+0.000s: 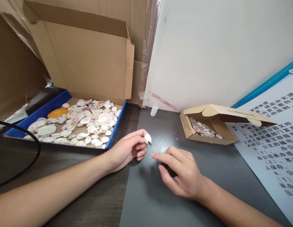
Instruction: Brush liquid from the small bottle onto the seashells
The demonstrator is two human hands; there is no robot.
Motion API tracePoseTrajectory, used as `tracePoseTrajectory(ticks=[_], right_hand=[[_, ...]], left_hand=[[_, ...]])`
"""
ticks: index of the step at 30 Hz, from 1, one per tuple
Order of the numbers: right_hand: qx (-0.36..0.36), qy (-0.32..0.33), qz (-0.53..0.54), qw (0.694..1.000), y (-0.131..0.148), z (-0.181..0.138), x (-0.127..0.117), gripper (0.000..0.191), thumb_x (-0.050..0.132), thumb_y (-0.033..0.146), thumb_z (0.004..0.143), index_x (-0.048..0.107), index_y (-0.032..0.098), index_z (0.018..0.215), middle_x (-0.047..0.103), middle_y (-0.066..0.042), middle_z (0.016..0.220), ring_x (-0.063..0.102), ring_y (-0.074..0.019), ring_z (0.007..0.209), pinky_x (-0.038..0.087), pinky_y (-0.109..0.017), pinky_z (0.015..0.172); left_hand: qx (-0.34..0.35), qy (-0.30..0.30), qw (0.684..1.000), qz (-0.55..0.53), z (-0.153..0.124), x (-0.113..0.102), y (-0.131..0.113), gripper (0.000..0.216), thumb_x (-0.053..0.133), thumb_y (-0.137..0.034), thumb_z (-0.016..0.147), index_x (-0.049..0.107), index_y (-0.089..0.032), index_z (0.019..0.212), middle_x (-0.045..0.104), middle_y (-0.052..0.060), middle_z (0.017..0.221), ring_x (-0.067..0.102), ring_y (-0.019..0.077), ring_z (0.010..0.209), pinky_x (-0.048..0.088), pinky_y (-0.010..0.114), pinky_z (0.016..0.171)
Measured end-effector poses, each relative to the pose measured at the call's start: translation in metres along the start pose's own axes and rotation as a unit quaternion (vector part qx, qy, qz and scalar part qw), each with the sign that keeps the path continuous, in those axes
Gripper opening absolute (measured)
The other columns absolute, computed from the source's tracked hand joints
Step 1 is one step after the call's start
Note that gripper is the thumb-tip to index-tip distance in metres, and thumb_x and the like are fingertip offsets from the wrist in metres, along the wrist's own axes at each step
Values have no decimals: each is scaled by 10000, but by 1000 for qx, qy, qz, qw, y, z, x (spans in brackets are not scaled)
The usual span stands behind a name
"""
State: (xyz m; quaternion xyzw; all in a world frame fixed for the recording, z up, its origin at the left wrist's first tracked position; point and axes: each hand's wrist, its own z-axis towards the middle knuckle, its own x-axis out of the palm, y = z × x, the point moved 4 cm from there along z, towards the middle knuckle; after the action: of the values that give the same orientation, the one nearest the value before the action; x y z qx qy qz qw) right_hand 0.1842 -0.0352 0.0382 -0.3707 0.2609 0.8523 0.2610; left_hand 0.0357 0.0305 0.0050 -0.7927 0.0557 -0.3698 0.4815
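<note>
A small white seashell with a ridged edge is pinched between the thumb and fingers of my left hand. My right hand grips a thin, pale brush, partly hidden by the fingers. Its dark tip meets the lower edge of the shell, or lies very close to it. Behind my hands, a small translucent white bottle stands on the grey mat.
At left, an open blue-edged cardboard box holds many shells and one orange piece. A smaller open carton with shells stands at right, beside a printed sheet. A black cable curves at far left. A white panel rises behind.
</note>
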Motion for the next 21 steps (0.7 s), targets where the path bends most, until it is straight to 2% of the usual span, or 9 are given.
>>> tracePoseTrajectory(ticks=[5, 10, 15, 19, 21], right_hand=[[20, 9, -11, 1000, -2, -2, 1, 235, 463, 168, 939, 669, 153, 1052, 559, -8, 695, 503, -139, 540, 425, -265, 519], [-9, -12, 21, 1000, 0, -2, -2, 282, 475, 157, 934, 639, 136, 1163, 573, -24, 740, 538, -147, 586, 456, -262, 538], [45, -23, 14, 999, -6, -1, -3, 259, 479, 154, 937, 651, 135, 1130, 504, 8, 692, 497, -131, 540, 407, -252, 494], [26, -22, 32, 999, -5, -1, -3, 256, 479, 157, 936, 642, 140, 1133, 516, 1, 715, 506, -130, 560, 415, -250, 510], [40, -17, 27, 999, -7, -2, -2, 245, 486, 161, 938, 646, 143, 1123, 511, 5, 708, 505, -128, 558, 410, -248, 510]], left_hand=[[-4, 3, 1000, 2, 0, -1, 0, 115, 504, -174, 890, 481, -186, 778, 315, -75, 577, 356, 81, 495, 316, 194, 503], [-2, -1, 1000, 6, 1, -1, 1, 98, 493, -171, 888, 490, -185, 791, 308, -74, 574, 352, 83, 500, 309, 195, 496], [5, 4, 1000, 11, -1, 0, 1, 83, 475, -115, 830, 481, -182, 782, 319, -67, 590, 353, 81, 499, 316, 199, 499], [4, 0, 1000, 17, -1, 0, 0, 78, 484, -118, 827, 474, -180, 782, 332, -63, 602, 352, 78, 500, 310, 198, 494], [6, 3, 1000, 19, 0, 0, 0, 76, 484, -118, 828, 477, -180, 785, 328, -65, 598, 352, 79, 499, 313, 199, 495]])
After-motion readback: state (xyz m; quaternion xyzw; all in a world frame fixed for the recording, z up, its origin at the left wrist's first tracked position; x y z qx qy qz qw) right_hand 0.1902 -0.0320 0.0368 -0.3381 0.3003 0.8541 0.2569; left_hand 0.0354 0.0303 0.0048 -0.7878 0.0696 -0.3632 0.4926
